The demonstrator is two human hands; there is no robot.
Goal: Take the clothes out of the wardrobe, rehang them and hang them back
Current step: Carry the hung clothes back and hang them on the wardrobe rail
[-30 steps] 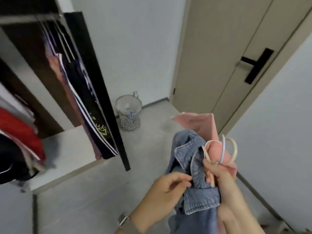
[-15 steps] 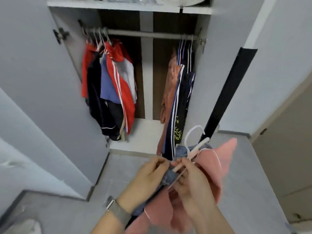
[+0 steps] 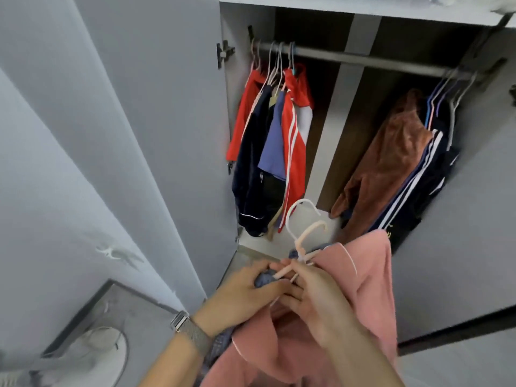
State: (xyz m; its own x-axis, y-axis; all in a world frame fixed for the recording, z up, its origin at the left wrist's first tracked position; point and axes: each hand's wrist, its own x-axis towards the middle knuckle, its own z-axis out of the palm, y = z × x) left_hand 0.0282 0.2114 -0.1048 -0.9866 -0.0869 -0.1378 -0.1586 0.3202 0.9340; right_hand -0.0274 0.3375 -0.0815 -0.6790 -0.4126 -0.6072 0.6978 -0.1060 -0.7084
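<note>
Now both hands (image 3: 282, 297) clutch hangered clothes (image 3: 363, 275).

A metal rail (image 3: 363, 60) is seen running across the open wardrobe (image 3: 245, 191), and two bunches of clothes are carried on it by hangers. At the left end, red, navy and blue garments (image 3: 270, 152) are hung close together. At the right end, a brown garment (image 3: 391, 163) is hung beside dark striped ones (image 3: 430, 174). The middle of the rail is left bare. Above, a shelf (image 3: 363, 9) is fitted; its contents cannot be made out.
</note>
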